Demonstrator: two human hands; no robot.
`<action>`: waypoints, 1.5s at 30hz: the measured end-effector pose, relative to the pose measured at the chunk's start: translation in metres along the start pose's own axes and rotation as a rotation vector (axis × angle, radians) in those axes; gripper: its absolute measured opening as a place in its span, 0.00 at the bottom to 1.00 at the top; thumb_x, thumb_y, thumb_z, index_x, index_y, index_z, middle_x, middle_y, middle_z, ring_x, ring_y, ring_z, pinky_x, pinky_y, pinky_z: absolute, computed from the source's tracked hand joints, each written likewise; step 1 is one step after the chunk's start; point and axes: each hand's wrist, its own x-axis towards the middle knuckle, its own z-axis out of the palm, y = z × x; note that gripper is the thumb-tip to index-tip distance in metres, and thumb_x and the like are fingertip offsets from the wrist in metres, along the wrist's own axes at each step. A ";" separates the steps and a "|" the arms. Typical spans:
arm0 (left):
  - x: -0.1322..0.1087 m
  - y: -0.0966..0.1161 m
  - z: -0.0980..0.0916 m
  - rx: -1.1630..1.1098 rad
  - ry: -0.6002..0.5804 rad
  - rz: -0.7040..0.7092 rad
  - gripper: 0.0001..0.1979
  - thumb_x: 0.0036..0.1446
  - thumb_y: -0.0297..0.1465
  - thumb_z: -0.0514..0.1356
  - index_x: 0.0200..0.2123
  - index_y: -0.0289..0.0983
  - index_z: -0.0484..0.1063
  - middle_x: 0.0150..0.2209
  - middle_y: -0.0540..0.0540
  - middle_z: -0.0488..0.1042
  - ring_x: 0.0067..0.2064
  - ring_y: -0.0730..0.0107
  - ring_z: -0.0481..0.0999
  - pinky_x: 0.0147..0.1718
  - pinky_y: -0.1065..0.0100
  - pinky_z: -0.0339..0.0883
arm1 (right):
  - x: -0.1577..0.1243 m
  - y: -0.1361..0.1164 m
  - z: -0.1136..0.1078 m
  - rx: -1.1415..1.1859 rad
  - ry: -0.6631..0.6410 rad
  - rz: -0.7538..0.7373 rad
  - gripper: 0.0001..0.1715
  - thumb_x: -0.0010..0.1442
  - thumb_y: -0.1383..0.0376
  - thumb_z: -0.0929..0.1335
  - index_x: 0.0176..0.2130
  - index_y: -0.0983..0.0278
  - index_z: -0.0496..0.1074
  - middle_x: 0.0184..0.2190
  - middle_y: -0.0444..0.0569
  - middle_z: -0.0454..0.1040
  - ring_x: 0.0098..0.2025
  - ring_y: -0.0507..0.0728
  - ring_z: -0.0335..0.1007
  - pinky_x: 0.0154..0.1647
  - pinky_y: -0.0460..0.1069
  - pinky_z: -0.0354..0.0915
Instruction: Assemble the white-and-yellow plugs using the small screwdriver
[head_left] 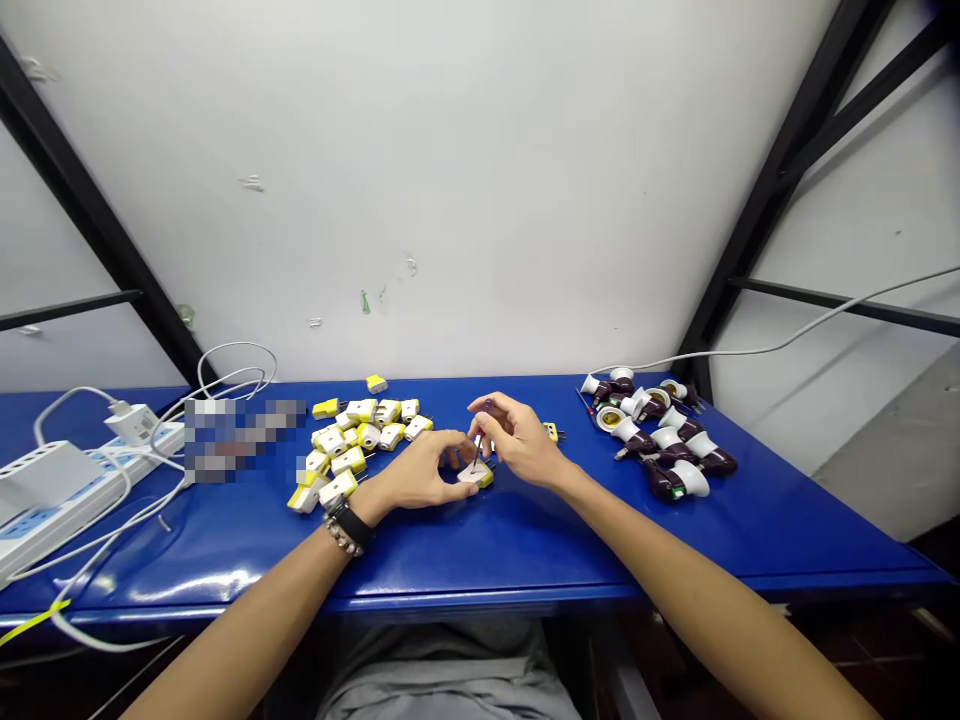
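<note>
My left hand (416, 472) curls over a white and yellow electrical plug (475, 476) lying on the blue table, its fingertips gripping the plug's side. My right hand (517, 440) pinches a small screwdriver (478, 452), whose thin shaft points down into the plug's white face. A heap of several similar white and yellow plugs (352, 440) lies to the left of my left hand. One loose yellow plug (551, 432) sits just beyond my right hand.
Several dark brown and white lamp holders (652, 430) lie at the table's right. A white power strip (67, 505) and a plugged-in charger (133, 424) with tangled white cables sit at the left. A pixelated patch (244, 440) hides part of the table. A white wall with black struts stands behind.
</note>
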 end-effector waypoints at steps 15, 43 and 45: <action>0.007 0.000 0.010 -0.089 0.151 -0.031 0.12 0.58 0.37 0.64 0.27 0.35 0.76 0.27 0.48 0.79 0.29 0.69 0.75 0.32 0.70 0.68 | -0.002 -0.002 0.002 -0.062 0.007 -0.019 0.16 0.63 0.56 0.69 0.46 0.63 0.72 0.35 0.46 0.75 0.26 0.51 0.70 0.28 0.46 0.68; 0.009 0.003 0.008 -0.109 0.268 -0.053 0.15 0.61 0.41 0.61 0.30 0.35 0.72 0.23 0.52 0.71 0.25 0.74 0.66 0.26 0.72 0.59 | 0.001 0.002 0.001 0.024 -0.008 -0.013 0.11 0.67 0.57 0.64 0.42 0.62 0.68 0.30 0.43 0.73 0.24 0.49 0.66 0.27 0.46 0.65; 0.008 0.004 0.002 -0.087 0.265 -0.047 0.15 0.63 0.41 0.58 0.32 0.35 0.72 0.24 0.51 0.72 0.26 0.73 0.67 0.27 0.71 0.60 | 0.002 0.002 0.000 0.066 0.022 -0.013 0.12 0.66 0.57 0.65 0.43 0.62 0.68 0.30 0.43 0.73 0.23 0.49 0.66 0.25 0.45 0.64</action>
